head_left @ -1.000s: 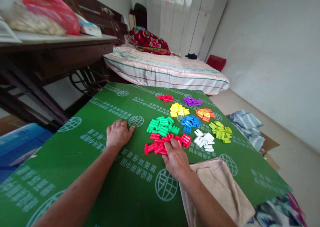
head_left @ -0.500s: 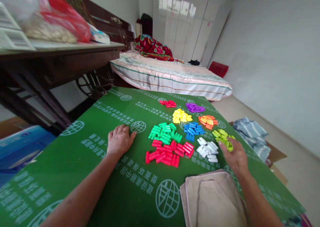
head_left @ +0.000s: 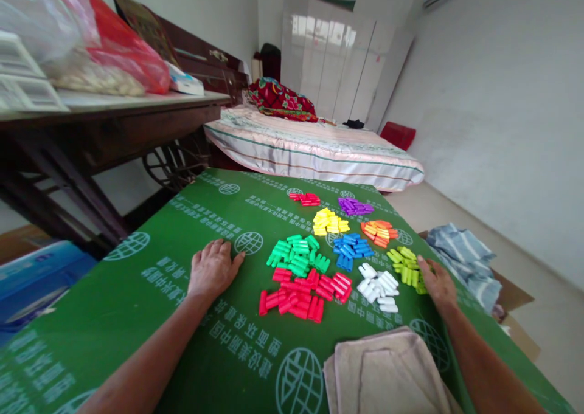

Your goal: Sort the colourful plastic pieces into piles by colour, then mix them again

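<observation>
My left hand (head_left: 211,268) lies flat on the green board (head_left: 137,292), fingers spread and nothing in it. At the right edge of a yellow-green pile of pen-cap-like plastic pieces (head_left: 406,268) is my right hand (head_left: 437,282), its thumb against the pile and its fingers partly hidden. To the left of that hand lie piles of white pieces (head_left: 378,287), blue pieces (head_left: 350,250), green pieces (head_left: 296,255) and large red pieces (head_left: 296,293). Farther back are yellow pieces (head_left: 329,221), orange pieces (head_left: 379,233), purple pieces (head_left: 354,206) and small red pieces (head_left: 305,199).
A folded beige cloth (head_left: 387,371) lies at the near edge. Past the board's right side is a striped blue cloth (head_left: 460,259) on cardboard. A bed (head_left: 314,149) stands behind, and a sewing-machine table (head_left: 114,107) with bags is at the left.
My right hand has shifted from over the yellow-green pieces to their right side. My left hand stays flat on the board. The camera view has tilted slightly up.
</observation>
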`<act>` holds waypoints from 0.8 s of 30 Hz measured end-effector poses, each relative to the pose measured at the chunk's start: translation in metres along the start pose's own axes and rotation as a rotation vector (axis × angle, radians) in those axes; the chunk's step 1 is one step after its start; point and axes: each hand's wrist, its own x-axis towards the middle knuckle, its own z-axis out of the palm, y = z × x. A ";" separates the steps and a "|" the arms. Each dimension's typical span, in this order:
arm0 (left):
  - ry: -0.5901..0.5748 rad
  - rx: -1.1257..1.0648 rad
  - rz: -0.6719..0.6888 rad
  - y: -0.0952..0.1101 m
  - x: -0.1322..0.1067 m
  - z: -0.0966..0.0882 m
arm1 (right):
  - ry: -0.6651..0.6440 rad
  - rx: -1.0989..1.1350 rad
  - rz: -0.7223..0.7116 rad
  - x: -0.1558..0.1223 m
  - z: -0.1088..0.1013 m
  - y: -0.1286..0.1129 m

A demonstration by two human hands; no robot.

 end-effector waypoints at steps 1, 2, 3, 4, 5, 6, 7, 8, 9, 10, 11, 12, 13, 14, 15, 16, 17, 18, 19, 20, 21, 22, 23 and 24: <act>0.000 0.000 -0.001 0.000 0.000 0.000 | -0.029 0.001 -0.002 -0.001 0.002 -0.004; 0.001 0.000 0.001 0.000 0.000 0.000 | -0.055 0.007 -0.005 -0.002 0.004 -0.008; 0.003 -0.002 0.003 0.000 0.000 0.000 | -0.073 0.014 -0.012 -0.003 0.006 -0.012; 0.007 -0.005 0.007 0.000 0.000 0.000 | -0.088 0.020 -0.023 -0.006 0.008 -0.018; 0.010 -0.009 0.011 -0.001 0.000 0.001 | -0.101 0.028 -0.038 -0.008 0.010 -0.024; 0.011 -0.013 0.013 -0.001 0.000 0.002 | -0.113 0.036 -0.055 -0.011 0.012 -0.030; 0.010 -0.016 0.012 -0.001 0.000 0.002 | -0.123 0.044 -0.070 -0.015 0.015 -0.036; 0.008 -0.017 0.010 -0.001 0.000 0.003 | -0.130 0.050 -0.082 -0.018 0.017 -0.043; 0.003 -0.015 0.005 -0.002 0.000 0.003 | -0.135 0.054 -0.090 -0.022 0.019 -0.049; -0.001 -0.012 0.000 -0.002 0.000 0.003 | -0.140 0.057 -0.094 -0.025 0.021 -0.056; -0.006 -0.010 -0.003 -0.002 0.000 0.002 | -0.144 0.059 -0.098 -0.028 0.023 -0.062; -0.011 -0.009 -0.004 -0.002 -0.001 0.002 | -0.148 0.061 -0.103 -0.032 0.025 -0.068; -0.017 -0.011 -0.005 -0.002 -0.001 0.001 | -0.154 0.062 -0.110 -0.034 0.026 -0.074; -0.023 -0.015 -0.007 -0.002 -0.002 -0.001 | -0.161 0.064 -0.119 -0.037 0.027 -0.079; -0.030 -0.021 -0.008 -0.002 -0.003 -0.002 | -0.168 0.065 -0.131 -0.039 0.028 -0.084; -0.037 -0.030 -0.008 -0.001 -0.003 -0.003 | -0.177 0.066 -0.147 -0.041 0.028 -0.089; -0.046 -0.044 -0.006 0.000 -0.004 -0.004 | -0.186 0.066 -0.165 -0.043 0.029 -0.093; -0.055 -0.065 0.002 0.002 -0.004 -0.004 | -0.194 0.065 -0.185 -0.044 0.029 -0.097; -0.061 -0.093 0.017 0.005 -0.005 -0.003 | -0.203 0.063 -0.203 -0.046 0.030 -0.102; -0.067 -0.127 0.035 0.008 -0.005 -0.002 | -0.210 0.059 -0.218 -0.048 0.031 -0.106; -0.071 -0.166 0.055 0.013 -0.006 0.000 | -0.215 0.055 -0.229 -0.050 0.032 -0.111; -0.074 -0.206 0.076 0.019 -0.007 0.003 | -0.220 0.051 -0.236 -0.052 0.034 -0.117; -0.077 -0.246 0.099 0.026 -0.007 0.007 | -0.224 0.049 -0.242 -0.054 0.036 -0.123; -0.078 -0.286 0.123 0.033 -0.008 0.010 | -0.228 0.048 -0.249 -0.057 0.039 -0.130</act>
